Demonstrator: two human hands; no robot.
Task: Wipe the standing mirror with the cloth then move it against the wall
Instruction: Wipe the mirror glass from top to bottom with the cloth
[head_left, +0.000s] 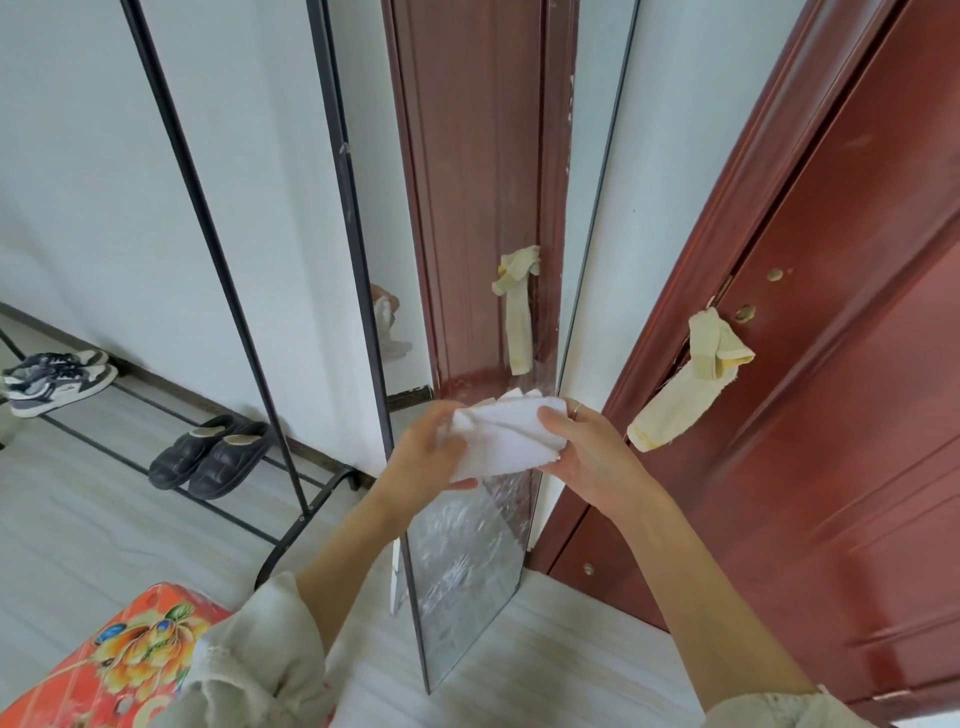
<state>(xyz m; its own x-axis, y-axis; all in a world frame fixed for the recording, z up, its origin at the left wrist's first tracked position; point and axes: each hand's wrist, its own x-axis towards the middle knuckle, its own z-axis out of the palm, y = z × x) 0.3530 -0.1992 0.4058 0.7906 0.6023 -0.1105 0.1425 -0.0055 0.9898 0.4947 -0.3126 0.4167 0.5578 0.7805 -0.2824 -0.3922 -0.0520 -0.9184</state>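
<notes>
Standing upright on the pale floor (545, 649), the standing mirror (483, 291) is running its long axis vertically, its narrow black-framed glass facing the person and reflecting the red door (831, 364) and a yellowish rag (691, 384) tied at the door handle. Its top is running out of frame; its lower glass is looking smeared. Both forearms are reaching forward at mid-height in front of the glass. The left hand (431, 452) is gripping the white cloth (498, 436) from the left, fingers curled under and mostly hidden by the fabric. The right hand (587, 452) is pinching the cloth's right edge, thumb on top. The cloth is sitting bunched and folded between them, just before the mirror. Whether it is touching the glass is unclear.
</notes>
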